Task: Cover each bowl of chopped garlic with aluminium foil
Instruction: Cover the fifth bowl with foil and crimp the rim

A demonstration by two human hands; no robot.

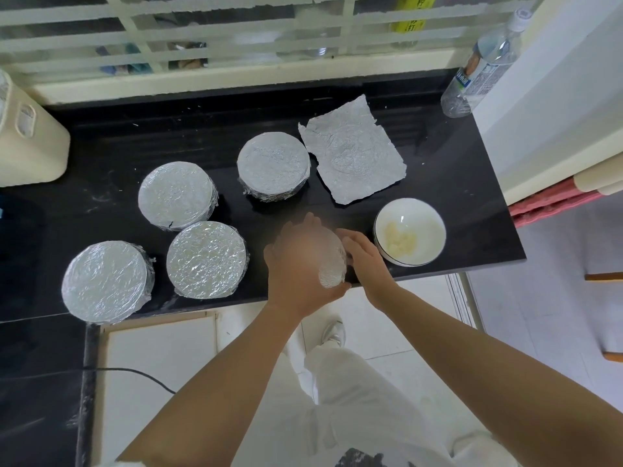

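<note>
Four bowls (177,195) wear tight, crinkled foil (273,163) while our left hand (296,264) and right hand (365,262) curl their fingers (350,241) round a fifth bowl (333,267).

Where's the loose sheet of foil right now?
In the head view, the foil sheet lies flat on the black counter, right rear, just right of the rearmost covered bowl and behind the uncovered garlic bowl.

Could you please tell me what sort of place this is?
Most likely a home kitchen, or a prep counter beside one: a black stone countertop runs under a barred window, and foil-covered bowls and an open white bowl of chopped garlic stand on it.
</note>
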